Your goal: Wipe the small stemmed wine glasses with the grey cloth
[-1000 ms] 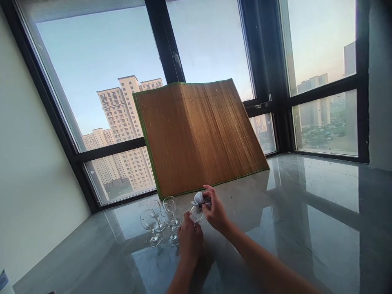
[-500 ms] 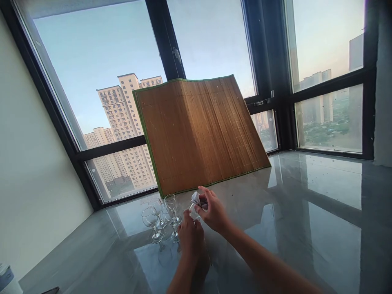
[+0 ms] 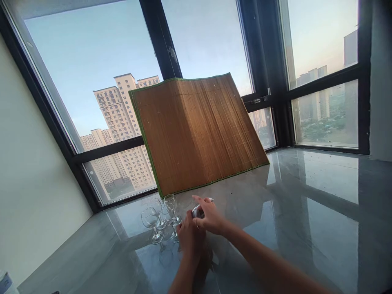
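Note:
My left hand (image 3: 190,233) is closed around a wine glass (image 3: 197,210), of which only the bowl shows between my hands. My right hand (image 3: 212,217) bends over the rim of that glass, fingers curled. It grips a whitish cloth (image 3: 211,199), with just a small edge visible past the knuckles; the rest is hidden by the fingers. Left of my hands several clear stemmed wine glasses stand upright in a tight group, the nearest glass (image 3: 149,218) at the front left and a taller-looking glass (image 3: 170,203) at the back.
The glossy grey surface (image 3: 245,253) reflects the windows. Behind my hands a brown bamboo mat (image 3: 196,130) with green edging leans against the dark window frame (image 3: 162,36). A white-and-blue object (image 3: 5,281) is cut off at the bottom left corner.
My right hand has moved down and turned over the glass, so the cloth that stuck out above it is now mostly covered. The view has shifted slightly.

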A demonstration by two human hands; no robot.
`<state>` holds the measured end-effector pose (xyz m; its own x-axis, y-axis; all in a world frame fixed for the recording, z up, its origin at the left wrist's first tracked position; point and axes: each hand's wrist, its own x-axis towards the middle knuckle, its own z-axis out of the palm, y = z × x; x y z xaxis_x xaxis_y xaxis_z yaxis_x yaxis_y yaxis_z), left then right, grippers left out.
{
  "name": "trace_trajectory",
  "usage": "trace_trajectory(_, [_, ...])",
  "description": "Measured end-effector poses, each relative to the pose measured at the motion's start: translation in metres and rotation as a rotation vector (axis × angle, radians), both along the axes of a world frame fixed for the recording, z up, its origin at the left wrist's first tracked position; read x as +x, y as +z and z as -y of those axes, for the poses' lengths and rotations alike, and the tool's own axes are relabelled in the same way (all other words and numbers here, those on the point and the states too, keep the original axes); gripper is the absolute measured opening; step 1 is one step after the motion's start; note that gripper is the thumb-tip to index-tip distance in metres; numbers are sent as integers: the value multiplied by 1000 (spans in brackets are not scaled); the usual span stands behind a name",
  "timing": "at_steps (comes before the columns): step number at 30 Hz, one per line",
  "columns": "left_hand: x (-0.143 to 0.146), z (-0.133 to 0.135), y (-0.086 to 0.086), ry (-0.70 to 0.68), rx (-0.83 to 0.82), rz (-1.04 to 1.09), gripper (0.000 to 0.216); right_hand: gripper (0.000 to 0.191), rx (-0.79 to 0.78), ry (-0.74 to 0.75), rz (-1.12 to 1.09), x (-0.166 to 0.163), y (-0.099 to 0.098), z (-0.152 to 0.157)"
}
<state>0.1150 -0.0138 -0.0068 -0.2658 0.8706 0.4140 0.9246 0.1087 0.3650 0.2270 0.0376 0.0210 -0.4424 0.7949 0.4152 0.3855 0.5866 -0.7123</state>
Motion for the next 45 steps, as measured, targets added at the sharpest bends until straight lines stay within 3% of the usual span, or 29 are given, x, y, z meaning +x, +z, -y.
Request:
trace_trajectory(5, [-3, 0, -1, 18, 39, 41, 25, 83, 65, 122, 66, 6, 2, -7])
trace_trajectory(9, [-8, -1, 0, 25, 20, 34, 23, 98, 75, 223, 95, 9, -1, -12])
trace_trajectory(13, [-10, -2, 1, 2, 19, -2, 22, 109, -51, 349, 103, 15, 0, -15])
trace_trajectory(19, [-10, -2, -1, -34, 13, -68, 21, 109, -249, 438, 68, 26, 9, -16])
trace_trajectory(23, [-11, -1, -1, -26, 26, -69, 28, 102, -293, 497, -38, 28, 9, -19])
trace_trajectory(32, [-10, -1, -4, -135, 91, 32, 38, 77, -556, 547, -190, 48, 20, -26])
trace_trajectory(37, [-7, 1, -2, -127, 108, 65, 39, 55, -555, 447, -354, 50, 27, -22])
trace_trajectory(45, [-5, 2, 1, -109, 117, 88, 35, 49, -545, 410, -598, 41, 18, -30])
